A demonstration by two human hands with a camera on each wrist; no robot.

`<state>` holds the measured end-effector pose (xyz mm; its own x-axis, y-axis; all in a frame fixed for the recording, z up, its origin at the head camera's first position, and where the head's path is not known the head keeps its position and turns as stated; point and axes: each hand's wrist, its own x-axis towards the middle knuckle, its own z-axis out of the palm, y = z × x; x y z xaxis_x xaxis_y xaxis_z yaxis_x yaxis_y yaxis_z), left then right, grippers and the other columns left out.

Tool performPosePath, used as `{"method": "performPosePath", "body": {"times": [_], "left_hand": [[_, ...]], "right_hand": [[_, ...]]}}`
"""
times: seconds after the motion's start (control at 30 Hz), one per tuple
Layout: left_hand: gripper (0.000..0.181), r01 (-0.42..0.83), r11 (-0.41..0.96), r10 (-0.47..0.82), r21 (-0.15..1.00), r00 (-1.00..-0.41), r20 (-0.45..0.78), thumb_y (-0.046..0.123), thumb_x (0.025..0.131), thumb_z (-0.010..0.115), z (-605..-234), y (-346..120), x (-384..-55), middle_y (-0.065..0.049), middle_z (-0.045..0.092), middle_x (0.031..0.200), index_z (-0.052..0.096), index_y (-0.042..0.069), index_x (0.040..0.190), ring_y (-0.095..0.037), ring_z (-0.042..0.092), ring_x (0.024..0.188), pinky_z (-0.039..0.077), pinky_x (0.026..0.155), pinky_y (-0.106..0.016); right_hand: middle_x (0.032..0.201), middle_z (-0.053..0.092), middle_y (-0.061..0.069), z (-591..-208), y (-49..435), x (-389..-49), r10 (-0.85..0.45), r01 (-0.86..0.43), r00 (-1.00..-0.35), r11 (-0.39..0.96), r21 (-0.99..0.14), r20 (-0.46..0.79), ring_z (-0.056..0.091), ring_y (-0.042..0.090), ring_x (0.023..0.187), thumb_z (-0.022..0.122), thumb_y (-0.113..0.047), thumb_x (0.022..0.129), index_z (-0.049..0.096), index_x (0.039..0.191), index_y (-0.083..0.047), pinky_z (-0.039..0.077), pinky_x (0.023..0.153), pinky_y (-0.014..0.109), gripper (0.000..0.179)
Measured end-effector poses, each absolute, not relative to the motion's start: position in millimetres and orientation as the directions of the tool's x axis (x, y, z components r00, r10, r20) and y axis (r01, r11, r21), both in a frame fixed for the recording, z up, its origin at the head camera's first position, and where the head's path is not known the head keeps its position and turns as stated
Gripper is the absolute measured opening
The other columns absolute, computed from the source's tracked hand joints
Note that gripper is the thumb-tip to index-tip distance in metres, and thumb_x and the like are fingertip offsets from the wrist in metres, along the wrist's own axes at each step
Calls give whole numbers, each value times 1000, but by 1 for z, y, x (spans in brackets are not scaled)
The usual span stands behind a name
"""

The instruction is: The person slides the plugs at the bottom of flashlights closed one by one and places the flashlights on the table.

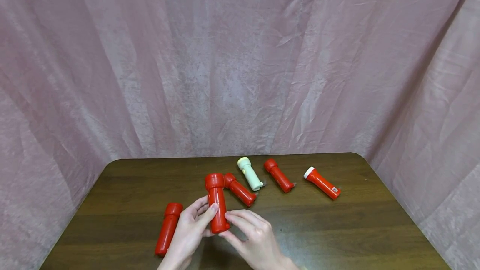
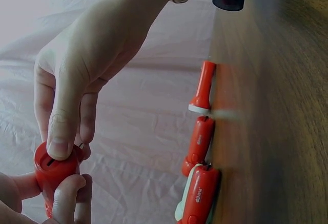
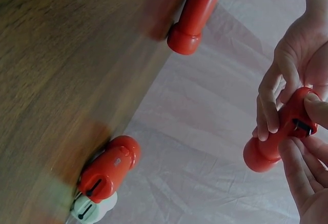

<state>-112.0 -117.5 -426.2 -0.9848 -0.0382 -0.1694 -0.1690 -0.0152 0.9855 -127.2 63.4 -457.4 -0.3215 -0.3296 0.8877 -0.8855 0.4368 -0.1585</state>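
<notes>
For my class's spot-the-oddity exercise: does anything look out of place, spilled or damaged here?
Nothing stands out: the left hand holds a red flashlight above the table, and no spill or breakage shows.

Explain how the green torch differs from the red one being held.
Colour: the green torch is pale green; the held torch is red. State: the green torch lies on the table; the held torch is raised above it, in the left hand and right hand. Both have a head wider than the body.
</notes>
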Motion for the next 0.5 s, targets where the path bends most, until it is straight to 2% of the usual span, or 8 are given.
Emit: {"method": "performPosePath", "body": {"times": [0.5], "left_hand": [[60,-167,-16,-36,986,-985,-168,24,103,67,-428,-117,-111,-23,64,140,47,-4,152,-19,72,100,64,70,-31]], "right_hand": [[99,80,2,-459,62,-125,-326,-871,-339,463,-164,882,76,12,87,91,-27,83,78,110,-8,63,83,22,35]]}}
